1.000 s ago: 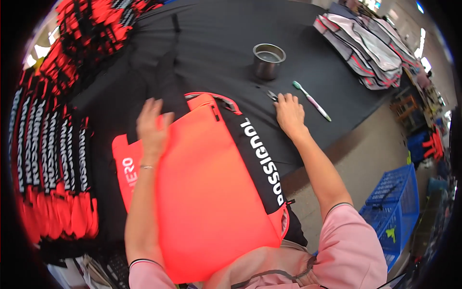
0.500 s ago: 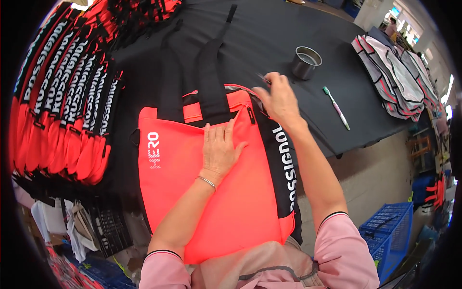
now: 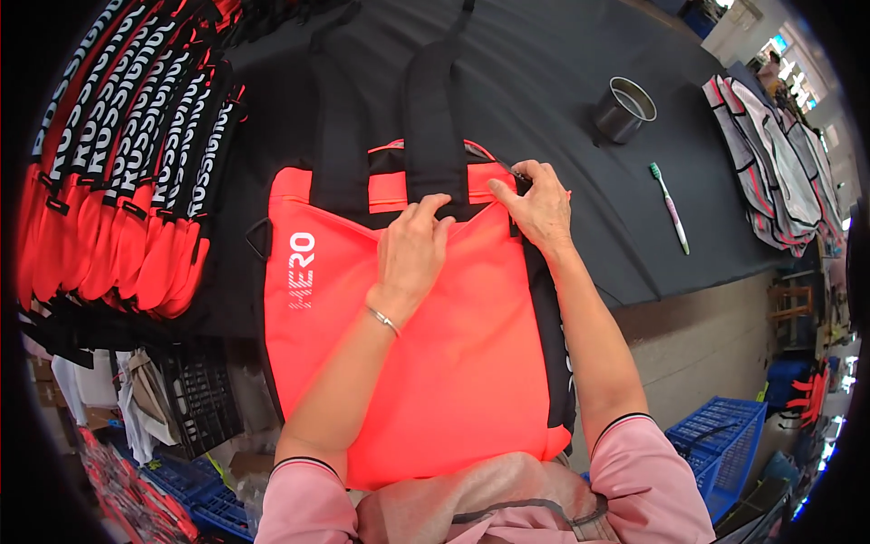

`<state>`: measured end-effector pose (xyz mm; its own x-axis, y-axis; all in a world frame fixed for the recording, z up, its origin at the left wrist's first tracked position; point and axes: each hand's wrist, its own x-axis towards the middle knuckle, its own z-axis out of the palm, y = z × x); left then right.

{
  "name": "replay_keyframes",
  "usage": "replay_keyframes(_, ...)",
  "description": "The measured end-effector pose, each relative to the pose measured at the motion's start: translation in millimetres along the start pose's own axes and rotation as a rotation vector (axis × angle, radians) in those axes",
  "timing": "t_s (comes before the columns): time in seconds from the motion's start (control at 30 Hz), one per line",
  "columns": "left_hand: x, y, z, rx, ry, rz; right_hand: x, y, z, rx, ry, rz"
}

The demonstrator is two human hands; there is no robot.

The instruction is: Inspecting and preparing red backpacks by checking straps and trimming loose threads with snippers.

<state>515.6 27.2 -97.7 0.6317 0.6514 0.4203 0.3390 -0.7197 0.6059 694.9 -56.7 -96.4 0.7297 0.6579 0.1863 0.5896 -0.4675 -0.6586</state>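
A bright coral-red and black backpack [image 3: 435, 363] lies on the black-covered table in front of me, its two wide black shoulder straps [image 3: 433, 118] stretched toward the far side. My left hand [image 3: 410, 252] rests on the front panel, fingers curled and closed over the panel's sagging upper edge, below the straps. At the bag's top right corner, my right hand [image 3: 541, 210] pinches the edge, thumb on the red fabric. Something small and dark shows under its fingers; I cannot make out what it is. The front panel gapes slightly between my hands.
A dark metal cup [image 3: 623, 112] and a toothbrush [image 3: 669, 208] are on the table [image 3: 580, 254] to the right. Grey bag pieces [image 3: 770, 163] are piled at its right end. Red-and-black bags [image 3: 127, 172] stand stacked at left. A blue crate [image 3: 720, 444] sits on the floor.
My right hand has come down onto the bag's top right corner; before, it was above the edge with a small pointed metal thing. My left fingers, previously flat, have curled. The view has shifted.
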Motion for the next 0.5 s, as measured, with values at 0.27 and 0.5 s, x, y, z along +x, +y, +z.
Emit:
replay_keyframes(0.27,21.4,-3.4,17.2,0.101,-0.095,0.07,-2.8,0.7,2.7,-0.008,0.033,0.011)
replay_keyframes(0.5,37.8,-7.7,21.3,0.081,-0.211,0.142,-2.5,2.4,4.2,-0.024,0.049,-0.013)
